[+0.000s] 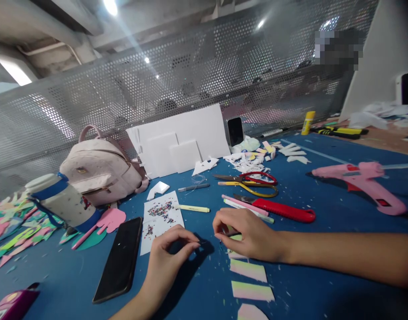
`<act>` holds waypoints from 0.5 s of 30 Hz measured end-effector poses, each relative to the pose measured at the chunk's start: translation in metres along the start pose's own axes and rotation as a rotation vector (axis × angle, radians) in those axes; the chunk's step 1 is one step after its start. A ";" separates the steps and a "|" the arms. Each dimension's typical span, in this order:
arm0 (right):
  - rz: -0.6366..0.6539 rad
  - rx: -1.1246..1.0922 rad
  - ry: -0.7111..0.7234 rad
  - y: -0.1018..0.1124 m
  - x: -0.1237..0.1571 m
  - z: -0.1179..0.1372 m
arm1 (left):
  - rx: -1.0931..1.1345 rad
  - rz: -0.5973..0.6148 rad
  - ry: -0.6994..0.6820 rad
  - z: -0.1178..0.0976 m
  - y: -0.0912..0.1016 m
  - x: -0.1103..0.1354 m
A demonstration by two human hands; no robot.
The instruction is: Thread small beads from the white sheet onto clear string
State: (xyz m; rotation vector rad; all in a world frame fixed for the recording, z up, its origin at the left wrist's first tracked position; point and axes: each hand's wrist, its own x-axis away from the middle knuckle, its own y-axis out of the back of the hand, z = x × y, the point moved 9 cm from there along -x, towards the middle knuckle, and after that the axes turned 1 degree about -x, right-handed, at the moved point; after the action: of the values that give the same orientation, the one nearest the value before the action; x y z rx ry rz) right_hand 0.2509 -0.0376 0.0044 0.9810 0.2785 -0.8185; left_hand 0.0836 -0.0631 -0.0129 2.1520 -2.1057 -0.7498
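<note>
My left hand [170, 253] hovers over the blue table with thumb and forefinger pinched. A faint thin line shows at its fingertips, too fine to name. Facing it, my right hand [240, 231] has its fingers curled into a pinch, with a tiny dark bit hanging below the tips. What it holds is hidden. Beyond my left hand lies a white sheet of paper [174, 226] bearing small multicoloured bits [160, 210]. Pastel green-and-pink foam strips [248, 270] are lined up under and in front of my right hand.
A black phone [119, 262], bottle [62, 202] and pink backpack [100, 166] stand left. Ahead lie a yellow pen [193, 208], scissors [247, 181], a red-handled cutter [286, 210] and white scraps [247, 162]. A pink glue gun [360, 180] rests right.
</note>
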 end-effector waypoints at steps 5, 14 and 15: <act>0.057 -0.013 0.021 -0.005 -0.001 0.003 | -0.077 0.053 -0.065 -0.005 -0.007 0.000; 0.110 -0.015 0.125 -0.010 -0.002 0.009 | -0.081 0.120 -0.003 -0.007 -0.025 0.007; 0.112 -0.010 0.135 -0.010 -0.002 0.010 | -0.090 0.129 -0.005 -0.008 -0.027 0.008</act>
State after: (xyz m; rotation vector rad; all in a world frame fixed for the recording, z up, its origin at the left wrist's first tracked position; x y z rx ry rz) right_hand 0.2411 -0.0477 0.0043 1.0344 0.3401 -0.6494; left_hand 0.1110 -0.0705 -0.0181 1.9508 -2.1440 -0.8216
